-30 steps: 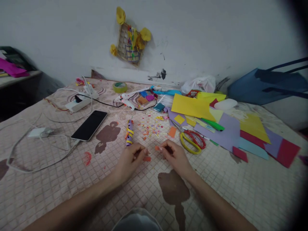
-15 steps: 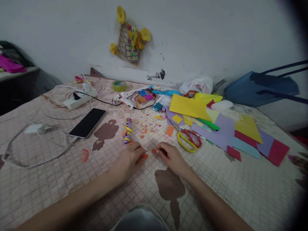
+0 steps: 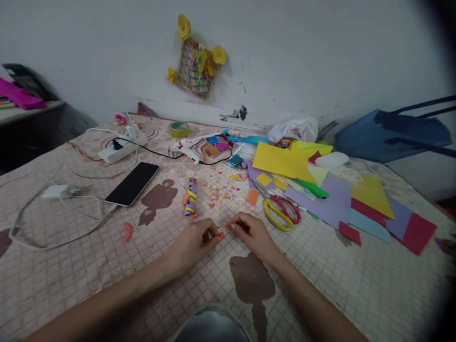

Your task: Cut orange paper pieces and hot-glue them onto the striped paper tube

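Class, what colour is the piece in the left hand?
The piece is orange, seen in the head view.

Bare forearms [image 3: 135, 282], bare left hand [image 3: 194, 243], bare right hand [image 3: 255, 236], pale-edged greyish garment [image 3: 212, 327]

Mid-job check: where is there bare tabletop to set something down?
Near right, between the right forearm and the coloured sheets; near left, between the white cable and the left forearm, save for red scraps. The far middle is crowded: scattered bits, scissors, glue gun and a purple roll.
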A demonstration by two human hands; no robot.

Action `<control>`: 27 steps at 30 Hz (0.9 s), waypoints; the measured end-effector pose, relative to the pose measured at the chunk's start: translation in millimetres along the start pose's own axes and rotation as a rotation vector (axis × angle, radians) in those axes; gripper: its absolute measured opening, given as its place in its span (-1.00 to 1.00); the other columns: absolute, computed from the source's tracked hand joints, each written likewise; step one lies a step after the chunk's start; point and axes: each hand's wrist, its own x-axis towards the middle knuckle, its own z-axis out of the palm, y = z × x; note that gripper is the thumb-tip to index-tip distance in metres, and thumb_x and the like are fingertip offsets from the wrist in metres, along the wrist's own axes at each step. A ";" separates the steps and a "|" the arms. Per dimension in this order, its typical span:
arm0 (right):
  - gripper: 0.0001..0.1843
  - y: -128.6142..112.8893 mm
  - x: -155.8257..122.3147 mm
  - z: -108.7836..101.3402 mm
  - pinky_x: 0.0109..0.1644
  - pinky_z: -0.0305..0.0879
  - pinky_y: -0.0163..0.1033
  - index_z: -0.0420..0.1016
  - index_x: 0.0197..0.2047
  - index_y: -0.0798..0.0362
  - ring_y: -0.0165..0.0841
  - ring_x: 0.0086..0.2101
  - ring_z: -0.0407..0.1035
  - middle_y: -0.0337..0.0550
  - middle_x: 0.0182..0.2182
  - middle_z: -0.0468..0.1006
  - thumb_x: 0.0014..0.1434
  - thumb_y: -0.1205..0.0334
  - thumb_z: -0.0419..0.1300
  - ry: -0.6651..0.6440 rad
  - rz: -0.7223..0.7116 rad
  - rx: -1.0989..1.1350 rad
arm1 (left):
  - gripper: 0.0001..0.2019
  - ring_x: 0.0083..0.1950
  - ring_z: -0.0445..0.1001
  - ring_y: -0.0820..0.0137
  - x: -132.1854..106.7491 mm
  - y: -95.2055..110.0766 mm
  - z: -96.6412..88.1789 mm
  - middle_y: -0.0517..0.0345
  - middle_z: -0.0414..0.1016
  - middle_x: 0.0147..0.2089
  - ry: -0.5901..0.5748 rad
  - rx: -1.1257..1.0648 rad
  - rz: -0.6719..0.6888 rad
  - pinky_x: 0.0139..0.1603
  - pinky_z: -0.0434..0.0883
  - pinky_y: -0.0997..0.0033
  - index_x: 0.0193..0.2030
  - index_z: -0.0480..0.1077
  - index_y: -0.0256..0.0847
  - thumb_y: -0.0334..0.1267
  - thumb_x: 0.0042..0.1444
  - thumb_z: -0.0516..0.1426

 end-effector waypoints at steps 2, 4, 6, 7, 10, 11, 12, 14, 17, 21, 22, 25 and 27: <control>-0.89 1.3 0.2 1.9 -0.36 0.21 -0.31 0.44 -0.27 0.04 -0.39 -0.43 0.32 -0.23 -0.43 0.48 0.15 0.28 0.10 -0.007 0.023 0.054 | -0.87 -0.51 0.30 0.50 0.5 1.0 -0.9 0.22 0.40 -0.51 0.005 -0.056 -0.018 -0.48 0.23 0.52 -0.45 0.34 -0.24 -0.27 0.07 0.10; -0.79 5.0 0.5 3.8 -0.35 0.24 -0.30 0.42 -0.12 0.04 -0.39 -0.42 0.34 -0.19 -0.36 0.51 0.15 0.28 0.10 0.005 0.050 0.090 | -0.92 -0.48 0.32 0.50 0.9 0.4 -1.8 0.22 0.41 -0.48 0.022 -0.110 -0.020 -0.46 0.25 0.52 -0.41 0.34 -0.25 -0.30 0.05 0.11; -0.70 10.2 0.8 4.9 -0.38 0.26 -0.30 0.37 -0.01 0.04 -0.41 -0.46 0.34 -0.17 -0.31 0.52 0.16 0.26 0.09 0.035 0.080 0.109 | -0.91 -0.46 0.34 0.49 1.6 -1.4 -2.6 0.23 0.40 -0.46 0.041 -0.162 -0.026 -0.44 0.27 0.51 -0.30 0.35 -0.24 -0.29 0.06 0.12; -0.69 12.4 0.8 5.0 -0.39 0.26 -0.30 0.37 0.00 0.04 -0.43 -0.49 0.33 -0.17 -0.31 0.51 0.17 0.25 0.08 0.047 0.091 0.115 | -0.86 -0.45 0.34 0.49 2.2 -2.6 -3.0 0.24 0.40 -0.46 0.047 -0.186 -0.032 -0.43 0.28 0.50 -0.23 0.35 -0.24 -0.28 0.06 0.12; -0.75 14.0 0.1 3.8 -0.45 0.25 -0.32 0.41 -0.09 0.06 -0.45 -0.55 0.30 -0.19 -0.40 0.49 0.18 0.21 0.07 0.076 0.109 0.145 | -0.78 -0.45 0.35 0.48 4.9 -6.9 -3.3 0.24 0.38 -0.46 0.029 -0.286 -0.063 -0.43 0.29 0.49 -0.15 0.34 -0.25 -0.23 0.06 0.12; -0.77 12.1 -0.6 3.2 -0.47 0.24 -0.33 0.43 -0.13 0.07 -0.46 -0.57 0.29 -0.20 -0.43 0.47 0.18 0.20 0.07 0.083 0.112 0.168 | -0.77 -0.44 0.37 0.47 6.0 -8.5 -3.0 0.22 0.39 -0.45 0.012 -0.339 -0.076 -0.42 0.30 0.49 -0.15 0.34 -0.26 -0.23 0.06 0.13; -0.78 9.0 -1.5 2.9 -0.49 0.23 -0.33 0.43 -0.16 0.07 -0.46 -0.58 0.28 -0.21 -0.46 0.46 0.19 0.18 0.06 0.088 0.118 0.200 | -0.77 -0.43 0.38 0.47 7.0 -10.0 -2.4 0.20 0.40 -0.43 -0.006 -0.400 -0.089 -0.42 0.31 0.49 -0.15 0.34 -0.27 -0.22 0.06 0.13; -0.78 0.5 -3.7 3.2 -0.53 0.20 -0.35 0.43 -0.21 0.07 -0.48 -0.60 0.25 -0.24 -0.50 0.42 0.21 0.14 0.04 0.073 0.138 0.294 | -0.74 -0.42 0.39 0.48 8.6 -12.1 -0.9 0.18 0.42 -0.41 -0.045 -0.523 -0.109 -0.42 0.32 0.49 -0.13 0.33 -0.28 -0.23 0.05 0.15; -0.76 -12.4 -7.1 6.5 -0.57 0.14 -0.38 0.40 -0.24 0.07 -0.50 -0.62 0.20 -0.30 -0.56 0.35 0.19 0.08 0.06 -0.022 0.175 0.446 | -0.70 -0.44 0.39 0.49 8.9 -11.8 2.0 0.17 0.43 -0.41 -0.070 -0.615 -0.104 -0.43 0.32 0.50 -0.11 0.30 -0.30 -0.23 0.04 0.16; -0.77 -19.6 -8.6 10.8 -0.58 0.09 -0.39 0.36 -0.38 0.06 -0.52 -0.61 0.15 -0.34 -0.58 0.29 0.10 0.06 0.18 -0.085 0.186 0.513 | -0.70 -0.40 0.40 0.47 6.0 -8.3 5.6 0.15 0.44 -0.40 -0.071 -0.592 -0.063 -0.39 0.33 0.48 -0.11 0.30 -0.32 -0.25 0.03 0.18; -0.75 -19.6 -8.6 11.2 -0.58 0.08 -0.39 0.34 -0.41 0.06 -0.53 -0.61 0.14 -0.34 -0.59 0.28 0.10 0.05 0.18 -0.083 0.191 0.520 | -0.71 -0.39 0.41 0.47 4.9 -7.6 6.3 0.15 0.44 -0.39 -0.070 -0.571 -0.059 -0.37 0.34 0.47 -0.12 0.31 -0.32 -0.24 0.03 0.18; -0.74 -18.8 -9.2 12.1 -0.58 0.08 -0.39 0.33 -0.43 0.06 -0.52 -0.61 0.13 -0.34 -0.60 0.27 0.12 0.04 0.16 -0.072 0.200 0.525 | -0.78 -0.36 0.40 0.46 1.9 -6.1 7.1 0.11 0.45 -0.35 -0.075 -0.483 -0.045 -0.35 0.34 0.47 -0.20 0.35 -0.31 -0.21 0.07 0.15; -0.75 -19.5 -10.5 14.2 -0.56 0.10 -0.38 0.33 -0.42 0.05 -0.51 -0.60 0.14 -0.34 -0.60 0.27 0.13 0.05 0.15 -0.054 0.187 0.504 | -0.82 -0.34 0.39 0.46 0.4 -4.9 6.9 0.10 0.46 -0.33 -0.070 -0.446 -0.023 -0.33 0.34 0.47 -0.25 0.37 -0.31 -0.21 0.10 0.12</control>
